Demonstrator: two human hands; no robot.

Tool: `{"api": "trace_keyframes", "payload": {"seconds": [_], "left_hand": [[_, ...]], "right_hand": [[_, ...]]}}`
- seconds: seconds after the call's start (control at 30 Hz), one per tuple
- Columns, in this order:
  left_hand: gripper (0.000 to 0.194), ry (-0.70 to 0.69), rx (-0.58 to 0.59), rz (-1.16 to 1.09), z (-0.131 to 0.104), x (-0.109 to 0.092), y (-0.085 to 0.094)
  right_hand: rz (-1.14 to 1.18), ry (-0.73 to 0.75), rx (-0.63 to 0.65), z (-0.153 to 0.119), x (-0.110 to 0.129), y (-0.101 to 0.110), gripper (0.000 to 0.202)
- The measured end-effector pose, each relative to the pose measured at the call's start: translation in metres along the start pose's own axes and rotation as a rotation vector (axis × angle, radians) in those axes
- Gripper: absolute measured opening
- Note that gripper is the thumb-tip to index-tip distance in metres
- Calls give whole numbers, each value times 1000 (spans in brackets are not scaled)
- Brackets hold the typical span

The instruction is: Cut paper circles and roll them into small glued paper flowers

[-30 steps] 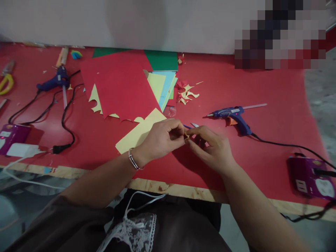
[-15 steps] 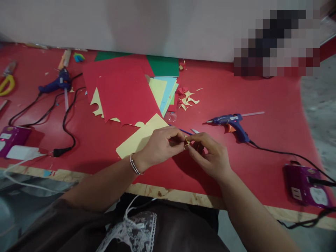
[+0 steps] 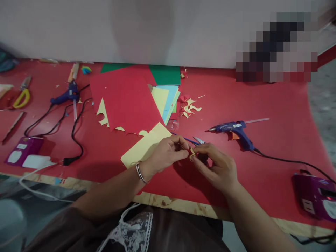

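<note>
Between my two hands, over the front of the red table [image 3: 252, 182], is a small curled yellow paper piece [image 3: 193, 153] with some red at its left side. Thumb and fingertips of my left hand [image 3: 170, 152] are pinched at its left, on the red part. From the other side, my right hand [image 3: 219, 166] pinches the yellow piece between thumb and forefinger. A thin blue stick [image 3: 190, 140] and a scissors tip [image 3: 198, 140] lie just behind the fingers; the rest is hidden by my right hand. Under my left wrist lies a yellow paper sheet [image 3: 143, 147].
A blue glue gun [image 3: 233, 129] lies at right, wired to a purple power box [image 3: 309, 196]. Red card [image 3: 128, 98] and other coloured sheets are stacked behind, beside yellow scraps [image 3: 190, 107]. Another glue gun [image 3: 69, 92], yellow-handled scissors [image 3: 23, 96] and cables are at left.
The view has shifted, so everything sits slightly lower and farther right. My fingers have turned the small paper piece a little, and red now shows at its left. Both hands stay together.
</note>
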State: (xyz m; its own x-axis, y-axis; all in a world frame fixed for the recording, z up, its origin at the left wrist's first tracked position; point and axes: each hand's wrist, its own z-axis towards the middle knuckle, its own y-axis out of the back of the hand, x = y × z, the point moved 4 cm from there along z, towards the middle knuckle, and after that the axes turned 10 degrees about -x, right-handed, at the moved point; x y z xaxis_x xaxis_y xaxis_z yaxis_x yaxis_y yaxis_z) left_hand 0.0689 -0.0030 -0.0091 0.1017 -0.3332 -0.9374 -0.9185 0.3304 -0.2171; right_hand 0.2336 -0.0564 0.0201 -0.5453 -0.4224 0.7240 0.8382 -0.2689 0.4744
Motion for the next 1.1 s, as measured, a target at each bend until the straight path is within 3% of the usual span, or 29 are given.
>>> {"api": "trace_keyframes", "payload": {"seconds": [0.27, 0.5, 0.67, 0.87, 1.1], "left_hand": [[21, 71, 4, -89, 1, 2, -4], [20, 10, -2, -60, 1, 4, -1], [7, -123, 12, 124, 0, -1, 2], [6, -351, 27, 367, -7, -15, 2], [8, -390, 42, 463, -11, -21, 1]], "right_hand": [[29, 4, -46, 4, 3, 4, 4], [-18, 52, -63, 2, -1, 6, 6], [-30, 75, -37, 1, -3, 6, 9], [-28, 134, 7, 1, -3, 4, 11], [-32, 134, 27, -3, -6, 4, 7]]}}
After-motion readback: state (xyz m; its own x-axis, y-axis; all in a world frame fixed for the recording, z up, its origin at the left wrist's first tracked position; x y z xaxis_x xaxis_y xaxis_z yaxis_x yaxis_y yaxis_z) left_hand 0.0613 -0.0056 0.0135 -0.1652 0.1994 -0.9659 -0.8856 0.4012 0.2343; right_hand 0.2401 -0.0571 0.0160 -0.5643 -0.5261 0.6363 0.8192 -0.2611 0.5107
